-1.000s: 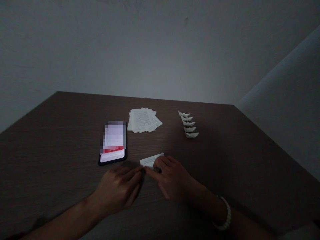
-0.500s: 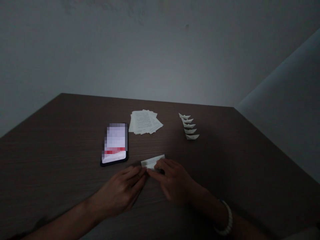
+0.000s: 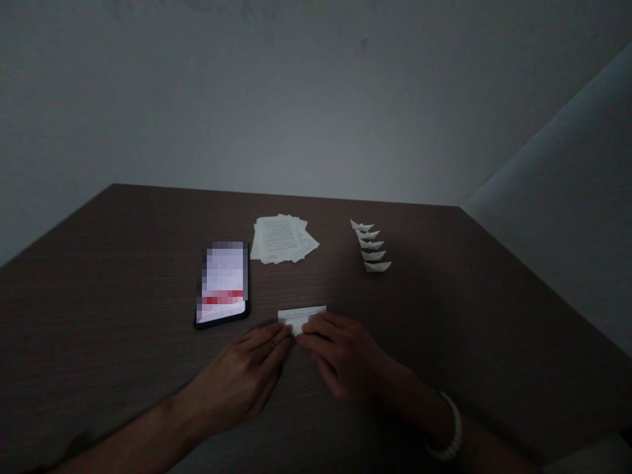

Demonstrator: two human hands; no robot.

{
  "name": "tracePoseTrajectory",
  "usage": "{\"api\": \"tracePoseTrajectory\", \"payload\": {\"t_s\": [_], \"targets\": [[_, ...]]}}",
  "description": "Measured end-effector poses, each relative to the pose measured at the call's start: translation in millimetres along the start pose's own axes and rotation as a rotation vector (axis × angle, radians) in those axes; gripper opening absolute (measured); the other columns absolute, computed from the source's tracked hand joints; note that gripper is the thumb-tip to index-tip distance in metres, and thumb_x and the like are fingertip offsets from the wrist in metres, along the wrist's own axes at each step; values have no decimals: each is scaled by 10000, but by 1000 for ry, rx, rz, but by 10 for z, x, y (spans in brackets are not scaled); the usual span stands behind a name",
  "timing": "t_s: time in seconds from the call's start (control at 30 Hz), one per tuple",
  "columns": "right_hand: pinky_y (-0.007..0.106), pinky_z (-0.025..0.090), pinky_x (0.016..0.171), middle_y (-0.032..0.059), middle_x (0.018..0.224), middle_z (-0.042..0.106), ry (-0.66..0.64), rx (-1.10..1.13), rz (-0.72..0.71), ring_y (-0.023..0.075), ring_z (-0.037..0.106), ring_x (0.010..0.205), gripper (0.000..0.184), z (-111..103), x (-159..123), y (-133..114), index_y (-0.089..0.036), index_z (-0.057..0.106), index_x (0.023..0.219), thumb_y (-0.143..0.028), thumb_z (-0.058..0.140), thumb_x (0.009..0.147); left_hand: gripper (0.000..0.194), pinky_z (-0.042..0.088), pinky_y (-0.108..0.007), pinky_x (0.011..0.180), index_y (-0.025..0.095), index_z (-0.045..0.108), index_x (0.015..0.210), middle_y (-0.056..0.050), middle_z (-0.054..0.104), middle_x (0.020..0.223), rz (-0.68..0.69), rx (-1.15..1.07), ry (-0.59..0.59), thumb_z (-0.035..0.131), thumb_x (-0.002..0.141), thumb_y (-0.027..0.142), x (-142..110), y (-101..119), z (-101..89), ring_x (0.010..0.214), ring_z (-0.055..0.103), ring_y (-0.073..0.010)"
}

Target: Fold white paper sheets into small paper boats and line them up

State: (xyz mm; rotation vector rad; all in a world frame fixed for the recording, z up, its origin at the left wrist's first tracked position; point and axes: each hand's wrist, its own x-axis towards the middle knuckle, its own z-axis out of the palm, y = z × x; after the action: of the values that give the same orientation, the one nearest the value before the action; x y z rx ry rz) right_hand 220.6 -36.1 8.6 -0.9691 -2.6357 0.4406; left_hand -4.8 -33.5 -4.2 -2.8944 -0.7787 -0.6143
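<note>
Folded white printed paper [image 3: 298,317] is touched by left hand [image 3: 251,366] and right hand [image 3: 344,352], apparently for steadiness, each grip's closure indeterminable.

White paper [image 3: 302,314], printed, folded, lying flat

folded sheet [image 3: 302,313]: matt paper | boats [image 3: 372,245]: matt paper | tabletop [image 3: 143,276]: wood-grain, matt | wall [image 3: 296,99]: matt

Single head-worn camera, close above table [image 3: 123,316], facing forward and down; wall [image 3: 316,99] fills upper part.
</note>
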Motion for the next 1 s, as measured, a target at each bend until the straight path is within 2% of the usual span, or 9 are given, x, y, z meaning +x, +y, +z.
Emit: {"api": "tracePoseTrajectory", "payload": {"t_s": [0.3,0.5,0.73,0.9,1.0], "targets": [[341,451,922,92,1092,583,-10,-39,-8,215,508,1064,350,-14,0,-6,-153,563,1147,-92,499,809,415,526,-381,927,25,550,1225,-180,618,1210,-68,12,-31,422,838,103,20,8,-16,1160,547,-287],[346,458,909,97,1105,579,5,-34,2,218,502,1064,368,-9,-7,-11,-150,557,1161,-101,509,800,370,512,-422,917,25,581,1174,-181,617,1200,-84,51,-25,415,858,124,-3,-12,-3,1128,543,-304],[356,467,889,97,1107,576,8,-34,11,228,512,1043,375,22,-7,3,-169,559,1149,-110,534,779,410,487,-382,897,77,567,1208,-143,622,1211,-34,6,-60,421,825,102,24,-11,-53,1119,540,-264],[362,472,894,100,1098,585,11,-29,1,227,515,1047,370,17,-9,-6,-162,556,1152,-108,529,787,380,486,-401,850,68,590,1171,-147,646,1162,-91,63,-55,419,839,133,44,-5,-64,1032,566,-273],[368,471,903,102,1102,595,39,-28,-21,229,515,1064,375,45,-22,26,-157,563,1159,-101,529,790,377,490,-411,852,63,592,1167,-149,649,1154,-77,78,-57,412,846,143,39,-9,-62,1022,565,-280]]}}
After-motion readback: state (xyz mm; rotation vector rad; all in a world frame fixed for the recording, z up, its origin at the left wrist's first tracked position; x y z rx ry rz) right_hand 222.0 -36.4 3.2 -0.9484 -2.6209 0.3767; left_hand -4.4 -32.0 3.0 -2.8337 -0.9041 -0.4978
